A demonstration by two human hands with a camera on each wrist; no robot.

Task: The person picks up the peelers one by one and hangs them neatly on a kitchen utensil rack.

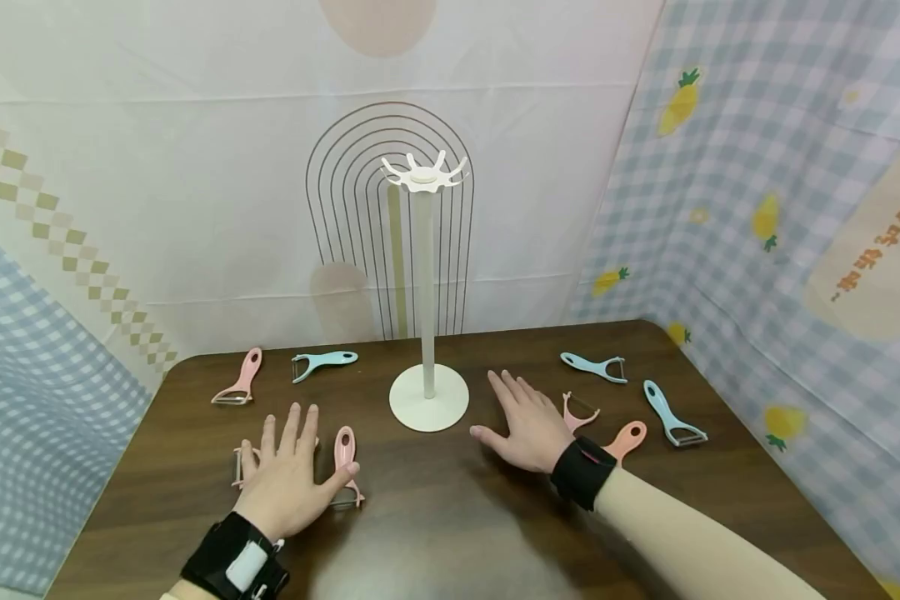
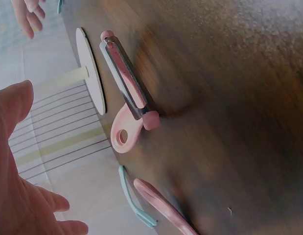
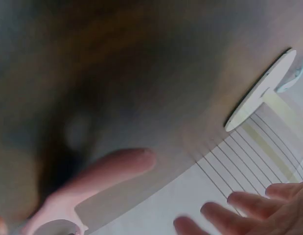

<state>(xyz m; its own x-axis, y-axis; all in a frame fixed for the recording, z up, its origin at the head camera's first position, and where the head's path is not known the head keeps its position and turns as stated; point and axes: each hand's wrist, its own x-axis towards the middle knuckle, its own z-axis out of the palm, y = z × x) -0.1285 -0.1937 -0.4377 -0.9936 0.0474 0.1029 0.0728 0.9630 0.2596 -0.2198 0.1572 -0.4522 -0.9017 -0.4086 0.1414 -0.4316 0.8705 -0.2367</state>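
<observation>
My left hand (image 1: pixel 287 483) hovers palm down over the left side of the table, fingers spread and holding nothing. Beside its thumb lies a pink peeler (image 1: pixel 344 448), seen whole in the left wrist view; another pink peeler (image 1: pixel 237 468) is mostly hidden under the fingers. On the right, my right hand (image 1: pixel 528 429) is stretched out, palm down, with nothing in its grasp. A pink peeler (image 1: pixel 568 417) is partly covered by that hand, and an orange-pink peeler (image 1: pixel 627 437) lies by the wrist. Between the hands stands a white rack (image 1: pixel 427 283) with bare hooks at its top.
At the back left lie a pink peeler (image 1: pixel 246 375) and a blue peeler (image 1: pixel 328 359). Two more blue ones are on the right: one blue peeler (image 1: pixel 591 364) further back, another blue peeler (image 1: pixel 667 410) near the edge. Patterned cloth (image 1: pixel 195 208) hangs behind the brown table (image 1: pixel 435 533).
</observation>
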